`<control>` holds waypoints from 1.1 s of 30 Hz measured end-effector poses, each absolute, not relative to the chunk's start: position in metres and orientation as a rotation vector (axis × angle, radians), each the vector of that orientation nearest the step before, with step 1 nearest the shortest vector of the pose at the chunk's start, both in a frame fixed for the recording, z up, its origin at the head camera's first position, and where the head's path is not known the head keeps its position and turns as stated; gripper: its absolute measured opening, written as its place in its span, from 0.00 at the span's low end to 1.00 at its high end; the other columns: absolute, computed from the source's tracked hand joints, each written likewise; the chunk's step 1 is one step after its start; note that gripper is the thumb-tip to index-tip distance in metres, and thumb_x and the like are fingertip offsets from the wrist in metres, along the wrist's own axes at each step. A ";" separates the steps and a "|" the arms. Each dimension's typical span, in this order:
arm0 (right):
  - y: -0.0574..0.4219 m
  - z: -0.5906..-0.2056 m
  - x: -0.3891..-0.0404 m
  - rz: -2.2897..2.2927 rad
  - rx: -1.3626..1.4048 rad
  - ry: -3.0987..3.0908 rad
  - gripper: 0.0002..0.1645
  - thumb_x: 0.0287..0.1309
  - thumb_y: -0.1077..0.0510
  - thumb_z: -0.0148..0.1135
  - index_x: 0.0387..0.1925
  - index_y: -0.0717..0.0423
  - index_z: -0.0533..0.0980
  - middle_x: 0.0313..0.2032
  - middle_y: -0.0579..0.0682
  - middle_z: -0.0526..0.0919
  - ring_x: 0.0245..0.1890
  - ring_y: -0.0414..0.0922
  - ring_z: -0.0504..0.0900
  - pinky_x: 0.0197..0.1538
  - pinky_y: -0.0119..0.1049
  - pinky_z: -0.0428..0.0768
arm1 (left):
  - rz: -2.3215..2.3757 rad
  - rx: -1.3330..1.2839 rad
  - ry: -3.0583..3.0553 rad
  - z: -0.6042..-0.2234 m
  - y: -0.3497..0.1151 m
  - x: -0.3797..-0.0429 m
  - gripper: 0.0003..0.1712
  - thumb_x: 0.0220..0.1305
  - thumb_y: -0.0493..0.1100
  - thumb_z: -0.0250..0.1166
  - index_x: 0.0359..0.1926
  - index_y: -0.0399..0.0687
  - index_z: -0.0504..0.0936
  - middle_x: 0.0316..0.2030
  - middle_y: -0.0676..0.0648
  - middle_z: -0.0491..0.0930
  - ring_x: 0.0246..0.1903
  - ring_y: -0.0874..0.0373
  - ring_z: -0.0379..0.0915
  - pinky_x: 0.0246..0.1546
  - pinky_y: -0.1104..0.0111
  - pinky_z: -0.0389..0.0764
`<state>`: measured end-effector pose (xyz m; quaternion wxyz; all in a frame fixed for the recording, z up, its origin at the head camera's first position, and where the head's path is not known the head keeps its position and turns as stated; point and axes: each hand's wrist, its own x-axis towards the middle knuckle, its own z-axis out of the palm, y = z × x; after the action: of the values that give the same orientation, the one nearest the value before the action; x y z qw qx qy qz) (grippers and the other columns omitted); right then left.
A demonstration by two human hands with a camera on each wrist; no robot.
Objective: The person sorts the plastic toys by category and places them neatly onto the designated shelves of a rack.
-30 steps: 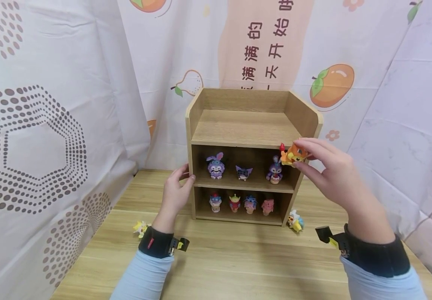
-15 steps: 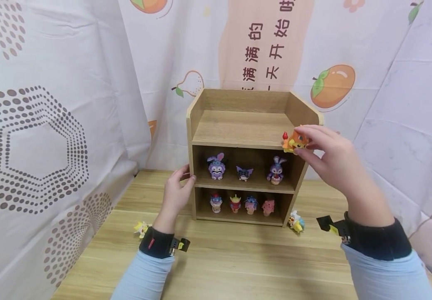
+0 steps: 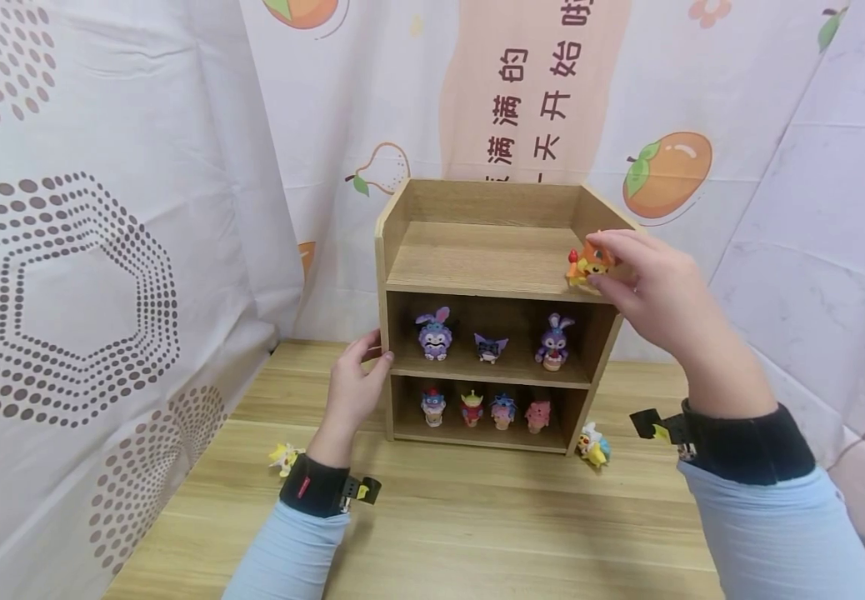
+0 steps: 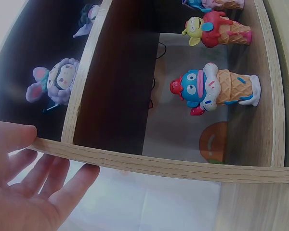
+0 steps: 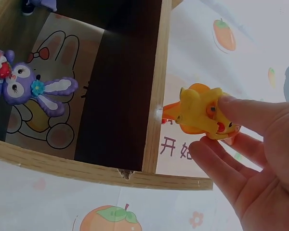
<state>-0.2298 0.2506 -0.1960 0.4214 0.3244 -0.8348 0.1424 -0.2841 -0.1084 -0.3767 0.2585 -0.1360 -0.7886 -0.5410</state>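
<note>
My right hand (image 3: 646, 279) pinches an orange and yellow figurine (image 5: 200, 111) with a red-tipped tail between thumb and fingers. It holds it at the right end of the top board of a small wooden shelf (image 3: 477, 254), close over the front edge. My left hand (image 4: 33, 183) steadies the shelf's left side panel, the thumb at its front edge and the fingers along its outer face. In the middle compartment stand a purple long-eared figurine (image 3: 434, 335), a small dark purple one (image 3: 490, 347) and a purple rabbit figurine (image 3: 555, 342). Several ice-cream-cone figurines (image 4: 221, 89) line the bottom compartment.
A yellow and white figurine (image 3: 284, 458) lies on the wooden table (image 3: 462, 517) left of the shelf. Another with white, blue and yellow parts (image 3: 593, 446) lies by the shelf's lower right corner. Printed curtains (image 3: 327, 100) hang behind and at the sides.
My right hand has raised the orange and yellow figurine from in front of the middle compartment to the top board. The left hand stays at the side panel.
</note>
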 end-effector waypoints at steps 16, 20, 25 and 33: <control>0.244 -0.188 -0.250 0.321 0.682 -2.282 0.29 0.52 0.67 0.69 0.57 0.56 0.74 0.53 0.56 0.78 0.46 0.53 0.75 0.48 0.56 0.77 | -1.459 -0.380 -2.139 -0.377 -0.108 -0.285 0.23 0.64 0.40 0.63 0.60 0.42 0.75 0.51 0.44 0.76 0.47 0.57 0.74 0.42 0.59 0.82; 0.242 -0.186 -0.253 0.312 0.620 -2.362 0.29 0.55 0.65 0.67 0.59 0.56 0.73 0.55 0.57 0.76 0.49 0.54 0.74 0.51 0.57 0.74 | -1.455 -0.384 -2.138 -0.377 -0.109 -0.286 0.23 0.64 0.40 0.63 0.60 0.42 0.75 0.51 0.44 0.76 0.47 0.58 0.74 0.41 0.59 0.82; 0.238 -0.187 -0.257 0.316 0.585 -2.417 0.28 0.58 0.63 0.65 0.61 0.57 0.71 0.56 0.58 0.75 0.48 0.55 0.75 0.53 0.58 0.72 | -1.451 -0.387 -2.135 -0.377 -0.109 -0.286 0.23 0.64 0.40 0.63 0.60 0.42 0.75 0.51 0.45 0.76 0.47 0.58 0.74 0.41 0.59 0.82; 0.235 -0.188 -0.263 0.310 0.552 -2.442 0.28 0.59 0.63 0.64 0.61 0.57 0.71 0.58 0.58 0.74 0.53 0.55 0.72 0.58 0.59 0.65 | -1.457 -0.386 -2.132 -0.377 -0.109 -0.286 0.23 0.64 0.40 0.63 0.60 0.43 0.75 0.51 0.45 0.76 0.47 0.58 0.74 0.42 0.59 0.82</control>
<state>-0.2634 0.2346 -0.1877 0.3045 0.2084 -0.9220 0.1172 -0.2861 -0.1092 -0.3774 0.2620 -0.1428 -0.7880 -0.5385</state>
